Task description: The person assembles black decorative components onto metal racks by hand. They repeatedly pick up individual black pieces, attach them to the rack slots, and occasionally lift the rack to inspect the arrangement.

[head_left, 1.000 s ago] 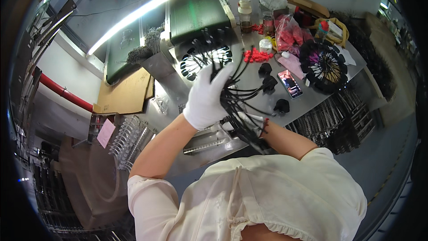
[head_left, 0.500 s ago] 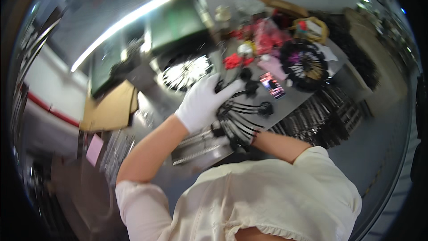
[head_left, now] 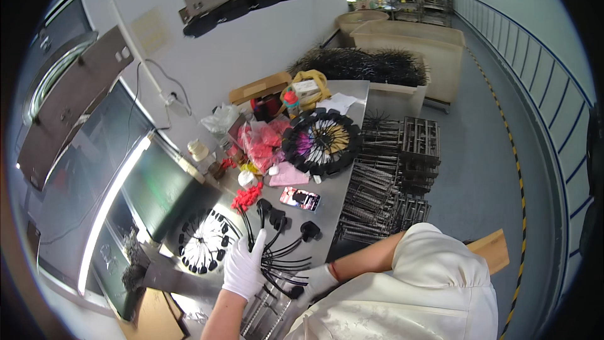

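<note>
While the black cables (head_left: 277,266) fan out at lower centre, the left hand (head_left: 244,269) grips them; the right hand (head_left: 319,280) is partly hidden, its hold unclear. Writing on the lit phone (head_left: 301,199) is too small to read. Since the earlier frame, the view has swung right, showing more bins (head_left: 412,36) at upper right.
</note>
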Available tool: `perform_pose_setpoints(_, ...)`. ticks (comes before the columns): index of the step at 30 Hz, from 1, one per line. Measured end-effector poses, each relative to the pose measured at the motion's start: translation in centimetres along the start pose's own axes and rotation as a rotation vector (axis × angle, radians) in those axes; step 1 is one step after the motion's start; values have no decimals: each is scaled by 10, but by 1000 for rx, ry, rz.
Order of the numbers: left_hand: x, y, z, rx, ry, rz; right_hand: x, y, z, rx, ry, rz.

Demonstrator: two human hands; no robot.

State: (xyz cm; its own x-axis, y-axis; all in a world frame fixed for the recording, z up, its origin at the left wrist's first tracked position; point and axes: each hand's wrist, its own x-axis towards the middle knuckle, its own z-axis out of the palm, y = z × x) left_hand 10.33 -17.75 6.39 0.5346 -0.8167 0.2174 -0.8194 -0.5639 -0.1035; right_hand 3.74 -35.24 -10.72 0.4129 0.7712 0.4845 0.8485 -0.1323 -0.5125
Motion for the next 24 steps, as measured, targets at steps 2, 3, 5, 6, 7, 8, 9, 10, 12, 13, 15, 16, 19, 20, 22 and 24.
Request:
perform_pose_setpoints(2, 2, -13, 8, -492, -23, -266, -5, -32, -15, 50, 167, 141)
perform_pose_setpoints(3, -7, -42, 26, -738, 241, -446, -14, -30, -17, 153, 221, 267)
perform_pose_setpoints(5, -16, -96, 44, -813, 800, -614, -35, -19, -16, 361, 355, 519)
perform_pose_setpoints(6, -24, -123, 45, -620, 1018, -721, -42, -30, -40, 815, 358, 819)
perform_pose_setpoints(7, 7, -84, 15, -905, 1494, -561, -61, -20, -39, 1358, 537, 1015)
perform_pose_setpoints(8, 27, -60, -18, -1505, 1683, -504, -67, -21, -45, 1588, 589, 1065)
perform_pose_setpoints(9, 57, -68, -17, -1811, 1319, -279, -71, -23, -51, 1822, 640, 1103)
perform_pose_setpoints(10, 78, -89, -24, -2009, 946, -37, -59, -27, -55, 1787, 570, 1117)
perform_pose_setpoints(12, 214, -52, 4, -1637, 737, -190, -58, -12, -39, 1924, 383, 1020)
perform_pose_setpoints(13, 277, -37, 14, -1426, 643, -249, -45, -17, -47, 1870, 312, 1130)
perform_pose_setpoints(15, 334, 37, -3, -1353, 765, -368, -37, -9, -44, 1806, 434, 1173)
perform_pose_setpoints(16, 336, 69, -12, -1296, 753, -223, -47, 4, -46, 1813, 474, 1150)
perform_pose_setpoints(19, 275, 99, -28, -1162, 690, -12, -72, 32, -53, 1757, 531, 1076)
perform_pose_setpoints(20, 246, 79, -8, -736, 593, 62, -63, 24, -65, 1659, 680, 1214)
perform_pose_setpoints(22, 185, 57, 16, -917, 194, -334, -72, 50, -60, 1666, 726, 1135)
perform_pose_setpoints(24, 119, 50, 37, -1373, -3, -641, -49, 33, -90, 1632, 782, 1221)
